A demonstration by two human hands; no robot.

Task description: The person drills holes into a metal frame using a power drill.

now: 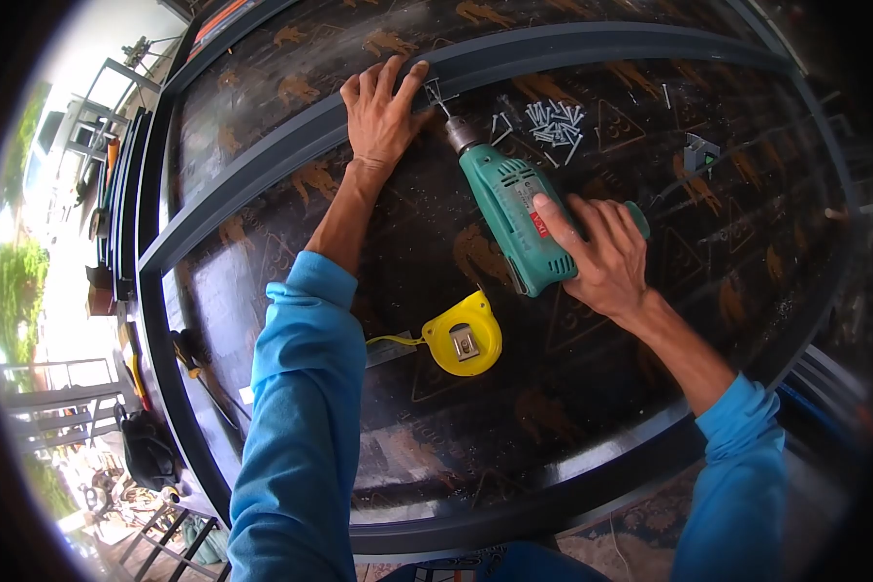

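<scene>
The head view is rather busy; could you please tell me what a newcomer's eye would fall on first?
The green drill would probably catch the eye first, held near the middle in the right hand, its bit pointing toward the dark metal bar. Next comes the yellow tape measure, lying nearer on the dark board. A loose pile of silver screws lies right of the chuck.

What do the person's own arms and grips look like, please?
Both grips are bare human hands: the left grip and the right grip show no glove or watch. The left sleeve and right sleeve are bright blue, loose and wrinkled, ending in bunched folds on the forearms. I see no markings on either sleeve.
</scene>
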